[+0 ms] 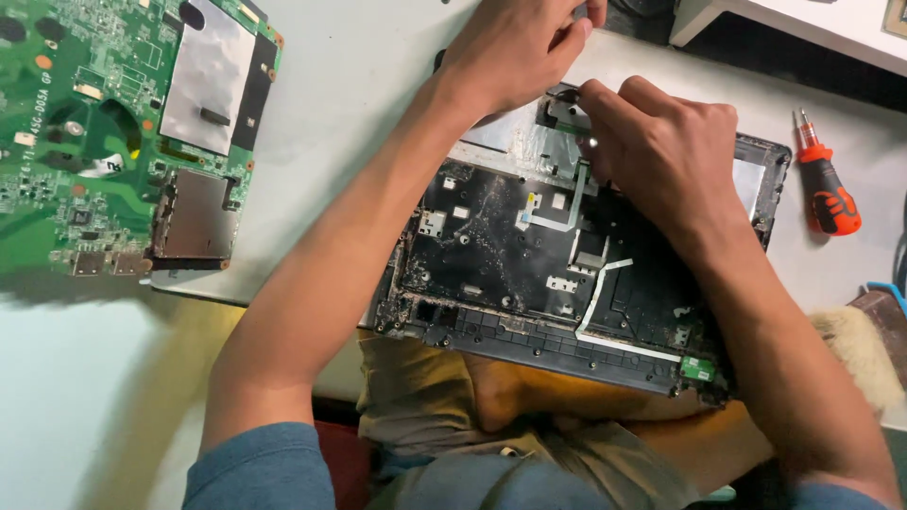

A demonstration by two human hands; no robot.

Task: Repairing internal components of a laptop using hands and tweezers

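Nearest the camera: blue sleeves and khaki lap, with the near edge of a black plastic laptop case shell [529, 283] overhanging the white table [378, 85] toward 6 o'clock. The shell lay inside-up at frame centre, a dusty matte surface with ribbed slots along the near rim. A white flat ribbon cable [597, 300] ran diagonally across it, and a small green daughterboard [697, 368] sat at its 5 o'clock corner. Dull silver foil shielding [515, 132] covered the far part of the shell.

Right hand [666, 151] was over the shell's far edge, about 1 o'clock from shell centre, fingers curled shut, tips pressed down on a small dark part by the foil. What they pinched, can't tell.

Left hand [515, 47] was just beyond, at 12 o'clock, forearm crossing the shell's left side. Fingers were bunched closed, thumb against fingertips. Whatever sat between them was hidden.

At 3 o'clock, apart from the shell, lay a screwdriver [829, 189] with an orange-and-black rubbery grip and a thin metal shaft. A tan bristly brush [860, 354] sat at 4 o'clock by the table edge.

Far left, 10 o'clock: a green motherboard [104, 123], flat on the table, densely populated, with a grey foil patch and a brushed metal card-slot cage.
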